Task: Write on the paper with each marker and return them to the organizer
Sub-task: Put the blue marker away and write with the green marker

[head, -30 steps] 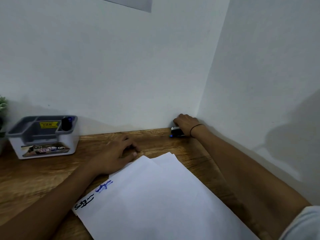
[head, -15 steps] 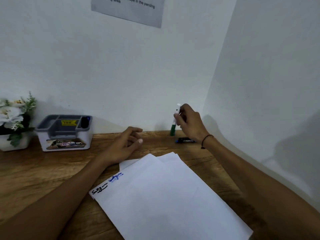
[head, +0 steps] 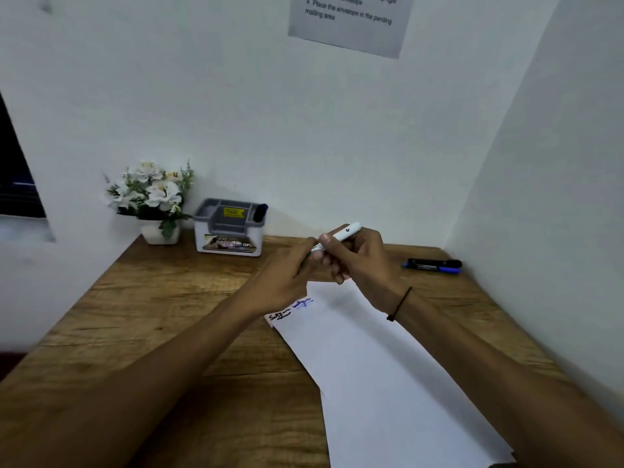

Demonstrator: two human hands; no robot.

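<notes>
A white marker [head: 344, 232] with a green cap is held above the far end of the paper [head: 378, 359]. My right hand [head: 363, 261] grips its white barrel. My left hand [head: 287, 276] closes on the cap end, which its fingers mostly hide. The paper lies on the wooden desk [head: 162, 319] and carries black and blue scribbles at its far left corner. A grey and white organizer [head: 229, 228] stands by the back wall with a blue-capped marker [head: 260, 211] upright in its right slot. A black and blue marker [head: 432, 265] lies flat near the right corner.
A small pot of white flowers [head: 152, 197] stands left of the organizer. Walls close the desk at the back and on the right. A printed sheet [head: 351, 18] hangs on the back wall. A dark opening [head: 17, 177] is at the left.
My right hand lifted the green-capped marker from the corner and carried it left over the paper. My left hand rose from the desk and took hold of its cap end. The camera tilted.
</notes>
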